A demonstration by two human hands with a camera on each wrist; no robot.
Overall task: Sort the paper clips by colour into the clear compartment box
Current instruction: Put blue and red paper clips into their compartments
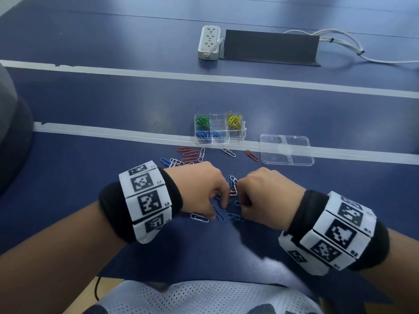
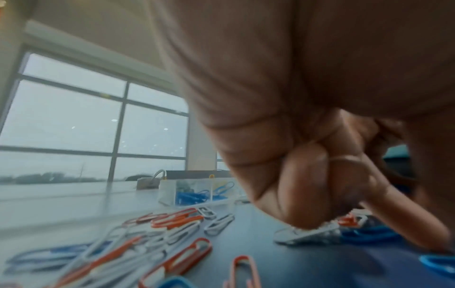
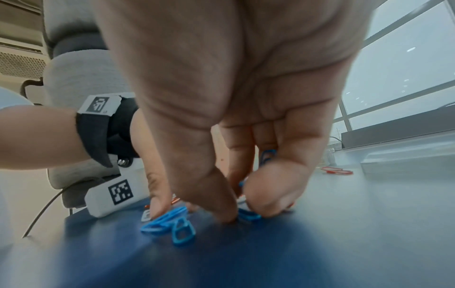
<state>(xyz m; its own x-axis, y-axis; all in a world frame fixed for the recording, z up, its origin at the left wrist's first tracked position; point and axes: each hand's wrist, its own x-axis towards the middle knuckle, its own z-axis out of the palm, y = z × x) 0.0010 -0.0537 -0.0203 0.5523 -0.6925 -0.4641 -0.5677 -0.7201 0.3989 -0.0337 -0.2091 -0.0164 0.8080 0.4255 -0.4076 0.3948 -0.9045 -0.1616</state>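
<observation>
Both hands are down on the dark blue counter [image 1: 90,105], working the loose heap of coloured wire paper clips [image 1: 226,200] that lies on the near side of the clear plastic compartment box [image 1: 237,139]. The left hand [image 1: 199,189] has its fingers curled under, and a white clip sits beneath the fingertips in its wrist view; whether it actually pinches that clip I cannot tell. The right hand [image 1: 263,196] has thumb and fingertips pressed to the counter around a blue clip [image 3: 248,215], with more blue clips tucked up between its fingers, so it seems to be gathering one colour in a batch, not carrying them singly.

The box stands open just beyond the heap, with green [image 1: 202,121], yellow [image 1: 234,120] and blue [image 1: 205,134] clips each in their own cells and some cells bare, presumably waiting for red and white. Its clear flat lid [image 1: 286,150] lies to the right of the box, out of the way. Red and white clips [image 1: 190,154] lie scattered between the box and the hands.
</observation>
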